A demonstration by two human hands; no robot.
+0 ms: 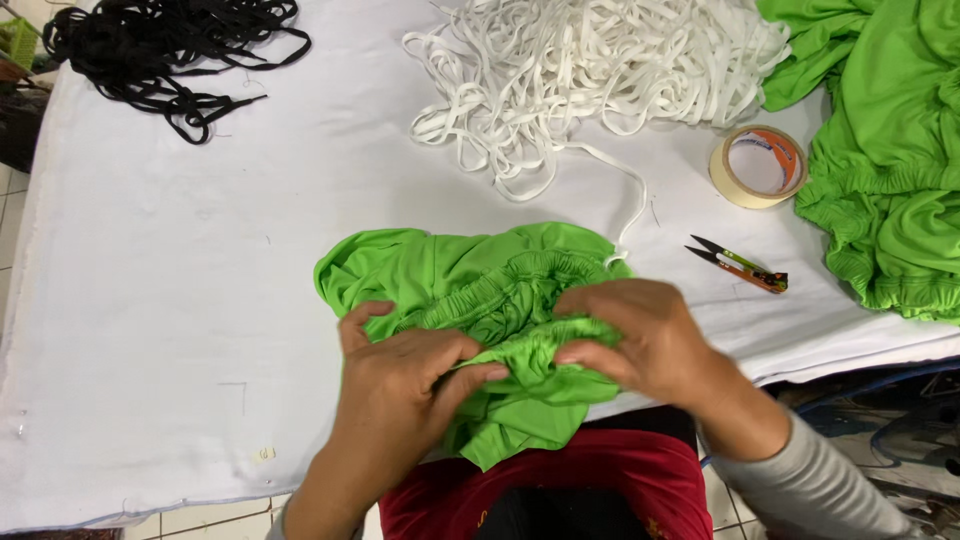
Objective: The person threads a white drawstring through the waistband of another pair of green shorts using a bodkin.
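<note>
A bright green garment (470, 300) of smooth, slightly glossy knit is bunched at the near edge of the bench (180, 330), part of it hanging over the edge toward the person's lap. Its elastic waistband (500, 300) is gathered into tight, fine ruffles. The waistband is pinched by the left hand (400, 390), whose fingers (480, 375) are closed on a fold of the gathered cloth, thumb against forefinger. The right hand (640, 335) is laid over the band just beside it, its fingers (590, 352) curled shut on the same ruffled edge.

A flat white cord (632, 215) is seen running from the right end of the waistband up into a loose, tangled heap of white flat cord (590, 70) at the far side. A smaller tangle of black flat cord (170, 45) lies at the far left corner. A roll of beige masking tape (757, 166) lies flat near the right side, and slim thread snips (738, 264) with green and orange handles lie just below it, blades apart. A pile of green garments (890, 150) of the same fabric, also with ruffled bands, is heaped at the right end.

The bench is covered with a plain white cloth, faintly marked. Pale floor tiles (200, 515) are visible below the near edge, and a red garment (560, 480) is worn on the lap.
</note>
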